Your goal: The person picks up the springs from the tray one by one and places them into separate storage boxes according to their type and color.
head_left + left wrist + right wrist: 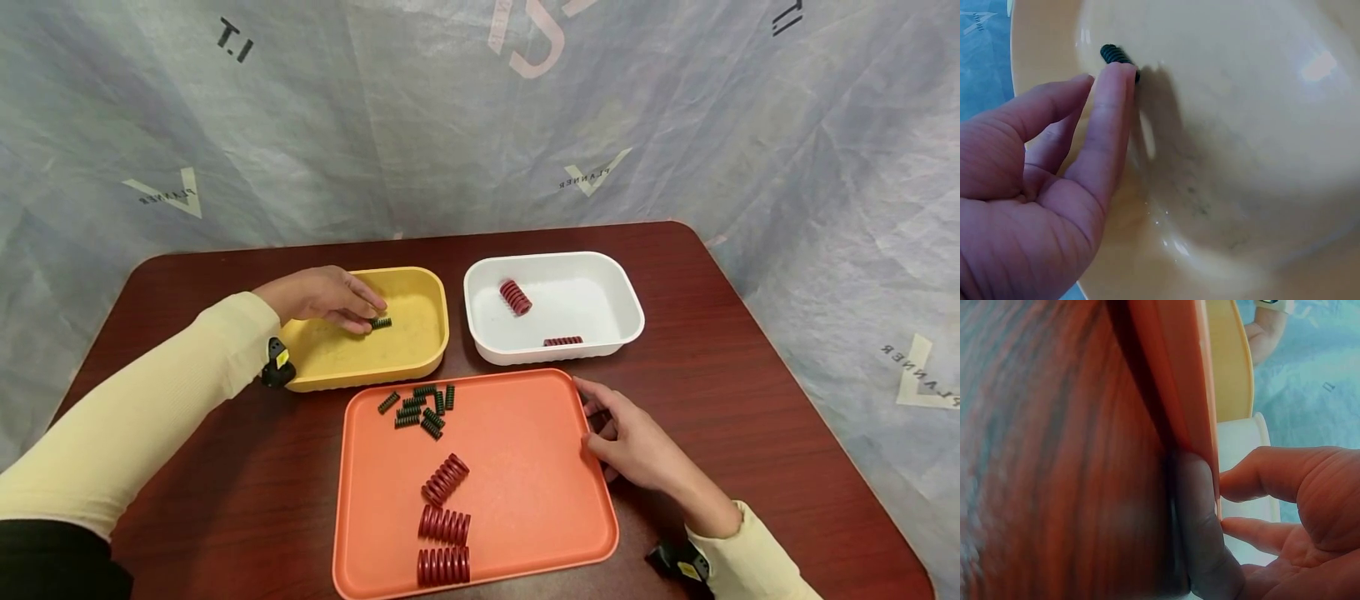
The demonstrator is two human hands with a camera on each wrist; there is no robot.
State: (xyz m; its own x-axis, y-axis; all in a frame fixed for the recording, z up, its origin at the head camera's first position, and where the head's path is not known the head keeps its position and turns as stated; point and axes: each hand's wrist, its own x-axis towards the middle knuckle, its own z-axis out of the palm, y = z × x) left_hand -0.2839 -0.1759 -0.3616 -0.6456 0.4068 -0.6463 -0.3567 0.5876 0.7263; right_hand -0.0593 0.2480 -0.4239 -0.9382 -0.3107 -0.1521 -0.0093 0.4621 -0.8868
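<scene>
My left hand (330, 298) reaches into the yellow bin (420, 362), pinching a small dark green spring (381, 322) at its fingertips. In the left wrist view the spring (1114, 54) sticks out past the tip of one digit, which hides part of it. My right hand (630, 437) grips the right rim of the orange tray (540, 475). One digit lies under the rim and others on top in the right wrist view. Several small green springs (408, 411) lie at the tray's back left, and thick red springs (444, 525) lie toward its front.
Behind the tray, right of the yellow bin, stands a white bin (555, 354) with two red springs (515, 297) in it. All rests on a dark red wooden table (720, 333). A grey printed sheet (450, 125) hangs behind.
</scene>
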